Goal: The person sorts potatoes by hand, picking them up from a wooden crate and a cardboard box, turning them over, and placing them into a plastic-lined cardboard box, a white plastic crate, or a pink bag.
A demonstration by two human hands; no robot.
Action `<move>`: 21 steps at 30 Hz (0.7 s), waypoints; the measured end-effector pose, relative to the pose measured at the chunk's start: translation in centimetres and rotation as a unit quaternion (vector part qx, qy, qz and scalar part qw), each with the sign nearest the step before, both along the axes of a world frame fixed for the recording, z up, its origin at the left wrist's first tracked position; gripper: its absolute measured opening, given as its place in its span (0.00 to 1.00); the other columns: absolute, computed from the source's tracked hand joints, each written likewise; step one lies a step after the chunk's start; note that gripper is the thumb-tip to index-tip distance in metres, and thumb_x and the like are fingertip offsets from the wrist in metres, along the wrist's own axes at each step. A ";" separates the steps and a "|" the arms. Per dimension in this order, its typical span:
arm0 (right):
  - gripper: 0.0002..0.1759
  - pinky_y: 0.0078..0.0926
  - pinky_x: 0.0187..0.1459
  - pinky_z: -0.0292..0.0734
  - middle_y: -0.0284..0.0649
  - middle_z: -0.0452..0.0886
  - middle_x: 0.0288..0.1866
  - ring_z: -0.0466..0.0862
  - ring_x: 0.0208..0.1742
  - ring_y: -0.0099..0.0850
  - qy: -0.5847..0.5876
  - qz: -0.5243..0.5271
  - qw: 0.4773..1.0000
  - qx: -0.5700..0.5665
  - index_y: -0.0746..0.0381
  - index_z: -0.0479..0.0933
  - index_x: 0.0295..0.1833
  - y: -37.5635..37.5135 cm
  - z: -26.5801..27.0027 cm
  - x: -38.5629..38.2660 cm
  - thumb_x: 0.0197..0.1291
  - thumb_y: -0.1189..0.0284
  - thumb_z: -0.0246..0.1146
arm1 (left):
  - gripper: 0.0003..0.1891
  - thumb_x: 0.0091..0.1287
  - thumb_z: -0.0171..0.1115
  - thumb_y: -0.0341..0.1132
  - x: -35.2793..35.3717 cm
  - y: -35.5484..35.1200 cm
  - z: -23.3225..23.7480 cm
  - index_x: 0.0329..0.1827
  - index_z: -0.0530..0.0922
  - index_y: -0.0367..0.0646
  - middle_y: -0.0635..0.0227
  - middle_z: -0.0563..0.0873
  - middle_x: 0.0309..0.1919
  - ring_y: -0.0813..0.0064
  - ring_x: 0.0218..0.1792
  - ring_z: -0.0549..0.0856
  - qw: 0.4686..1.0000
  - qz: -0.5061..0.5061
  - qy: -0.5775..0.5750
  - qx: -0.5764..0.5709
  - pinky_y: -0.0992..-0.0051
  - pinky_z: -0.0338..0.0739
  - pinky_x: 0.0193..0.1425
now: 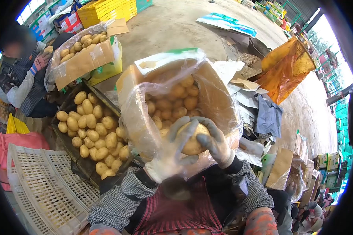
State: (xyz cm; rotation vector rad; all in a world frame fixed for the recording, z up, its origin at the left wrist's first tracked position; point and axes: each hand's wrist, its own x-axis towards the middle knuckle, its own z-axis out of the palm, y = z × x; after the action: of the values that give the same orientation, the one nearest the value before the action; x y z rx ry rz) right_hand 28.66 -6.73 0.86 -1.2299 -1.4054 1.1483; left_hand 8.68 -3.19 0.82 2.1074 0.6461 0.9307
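Note:
A large pale-yellow potato (pixel 195 141) is held up between my two gloved hands, over the near side of an open cardboard box (pixel 130 84). My right hand (pixel 216 141) wraps round its right side, with fingers over the top. My left hand (pixel 169 150) is curved against its left side, thumb low, and looks slightly blurred. Clear plastic film (pixel 227 102) lines the box. Many potatoes (pixel 178 100) lie inside it, partly seen through the film. To the left, a dark crate (pixel 64 133) holds a heap of loose potatoes (pixel 92 123).
A white slotted plastic crate (pixel 47 184) leans at lower left. Another person (pixel 21 78) holds a potato beside a second filled box (pixel 86 64). Paper and cardboard scraps (pixel 245 105) and an orange container (pixel 288 70) stand to the right. Yellow crates (pixel 106 13) are stacked behind.

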 end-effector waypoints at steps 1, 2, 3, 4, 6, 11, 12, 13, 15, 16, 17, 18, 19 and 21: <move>0.35 0.35 0.64 0.74 0.48 0.79 0.62 0.80 0.62 0.37 -0.100 0.000 0.993 0.065 0.70 0.66 0.69 0.0 -0.5 0.5 0.63 0.64 0.69 | 0.46 0.54 0.78 0.37 0.3 0.1 -0.5 0.77 0.64 0.45 0.49 0.67 0.70 0.49 0.71 0.69 1.000 0.009 -0.016 0.005 0.57 0.68 0.74; 0.25 0.34 0.63 0.74 0.48 0.79 0.61 0.81 0.59 0.36 -0.154 -0.007 0.980 0.127 0.69 0.70 0.67 0.1 -1.1 0.6 0.69 0.68 0.59 | 0.45 0.52 0.78 0.36 0.4 0.1 -0.9 0.76 0.65 0.45 0.49 0.67 0.69 0.48 0.70 0.69 0.999 0.018 -0.031 0.011 0.57 0.68 0.74; 0.20 0.33 0.62 0.75 0.48 0.80 0.60 0.82 0.56 0.35 -0.207 -0.020 0.960 0.189 0.68 0.74 0.66 0.5 -0.8 0.2 0.76 0.71 0.49 | 0.45 0.51 0.79 0.36 0.4 0.1 -0.9 0.74 0.66 0.45 0.50 0.68 0.69 0.48 0.70 0.70 0.998 0.016 -0.055 -0.013 0.57 0.69 0.73; 0.20 0.33 0.61 0.75 0.48 0.81 0.59 0.82 0.56 0.34 -0.146 -0.010 0.981 0.127 0.69 0.73 0.67 0.5 0.1 0.0 0.75 0.71 0.50 | 0.45 0.50 0.80 0.36 0.3 0.2 -0.9 0.73 0.67 0.44 0.51 0.68 0.68 0.48 0.69 0.71 0.996 0.016 -0.079 -0.035 0.57 0.69 0.73; 0.22 0.32 0.61 0.76 0.48 0.81 0.59 0.82 0.56 0.34 -0.031 0.010 0.999 0.027 0.70 0.71 0.68 0.5 1.9 -0.3 0.73 0.71 0.55 | 0.44 0.48 0.80 0.35 0.1 0.3 -0.5 0.71 0.69 0.44 0.51 0.69 0.67 0.49 0.68 0.72 0.991 0.033 -0.114 -0.058 0.58 0.70 0.72; 0.28 0.29 0.58 0.77 0.45 0.81 0.58 0.81 0.57 0.31 -0.015 0.002 1.000 -0.014 0.68 0.70 0.70 -0.1 3.2 -1.7 0.66 0.73 0.64 | 0.43 0.48 0.81 0.32 -0.2 0.1 0.6 0.70 0.70 0.44 0.52 0.70 0.66 0.53 0.67 0.73 0.997 0.069 -0.039 0.008 0.60 0.72 0.70; 0.28 0.27 0.54 0.80 0.44 0.82 0.56 0.82 0.53 0.29 -0.084 0.000 0.996 -0.011 0.67 0.71 0.71 -0.4 3.6 -1.6 0.66 0.75 0.65 | 0.43 0.47 0.81 0.32 -0.2 -0.1 0.4 0.70 0.70 0.44 0.52 0.70 0.66 0.53 0.67 0.73 0.996 0.062 -0.062 -0.010 0.60 0.72 0.70; 0.25 0.27 0.58 0.77 0.44 0.82 0.56 0.81 0.56 0.29 -0.030 -0.020 0.998 -0.053 0.69 0.72 0.69 -0.3 2.4 -1.2 0.70 0.71 0.61 | 0.43 0.47 0.81 0.32 -0.1 -0.2 0.1 0.70 0.70 0.44 0.52 0.70 0.65 0.53 0.67 0.73 0.994 0.057 -0.085 -0.026 0.60 0.72 0.70; 0.24 0.29 0.60 0.76 0.45 0.82 0.57 0.81 0.57 0.30 0.071 -0.036 0.996 -0.048 0.71 0.73 0.67 0.3 2.1 -0.5 0.72 0.68 0.57 | 0.43 0.47 0.81 0.32 0.0 -0.2 0.5 0.70 0.70 0.44 0.52 0.70 0.65 0.53 0.67 0.73 0.991 0.051 -0.120 -0.031 0.60 0.72 0.70; 0.24 0.29 0.61 0.76 0.46 0.82 0.57 0.81 0.58 0.31 0.122 -0.042 0.991 -0.045 0.72 0.73 0.67 0.4 2.3 -0.2 0.74 0.66 0.55 | 0.43 0.47 0.81 0.32 0.1 -0.4 1.2 0.69 0.70 0.44 0.52 0.70 0.65 0.53 0.67 0.73 0.990 0.048 -0.131 -0.023 0.60 0.72 0.70; 0.25 0.30 0.62 0.76 0.47 0.81 0.59 0.81 0.59 0.32 0.065 -0.030 0.996 -0.050 0.72 0.73 0.66 0.1 2.9 0.1 0.77 0.64 0.49 | 0.43 0.47 0.81 0.32 0.1 -0.6 1.7 0.69 0.71 0.44 0.52 0.71 0.65 0.53 0.67 0.73 0.989 0.048 -0.142 -0.015 0.60 0.72 0.70; 0.24 0.30 0.62 0.75 0.46 0.82 0.58 0.81 0.59 0.32 0.037 -0.036 0.999 -0.016 0.72 0.75 0.64 -0.1 3.2 -0.1 0.78 0.64 0.47 | 0.42 0.47 0.81 0.32 0.0 -0.8 2.2 0.69 0.71 0.44 0.52 0.71 0.65 0.53 0.66 0.73 0.989 0.057 -0.134 -0.008 0.60 0.72 0.70; 0.25 0.29 0.62 0.74 0.45 0.83 0.58 0.81 0.58 0.32 0.011 -0.043 0.999 0.018 0.71 0.77 0.61 -0.3 3.4 -0.4 0.78 0.64 0.44 | 0.42 0.47 0.81 0.32 -0.1 -0.9 2.7 0.69 0.71 0.43 0.52 0.71 0.65 0.53 0.66 0.73 0.990 0.065 -0.125 -0.001 0.60 0.72 0.70; 0.26 0.29 0.63 0.73 0.45 0.83 0.58 0.81 0.58 0.32 -0.022 -0.046 0.997 0.059 0.70 0.79 0.59 -0.8 3.7 -0.6 0.78 0.63 0.42 | 0.42 0.47 0.81 0.32 -0.2 -1.3 3.3 0.68 0.71 0.42 0.52 0.72 0.65 0.53 0.66 0.74 0.991 0.076 -0.112 0.012 0.60 0.72 0.70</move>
State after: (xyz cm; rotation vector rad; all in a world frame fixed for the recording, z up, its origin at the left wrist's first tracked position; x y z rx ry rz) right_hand 28.06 -7.49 4.60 -1.2294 -1.4145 0.9659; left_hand 8.44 -4.46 4.10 1.9567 0.6892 1.2450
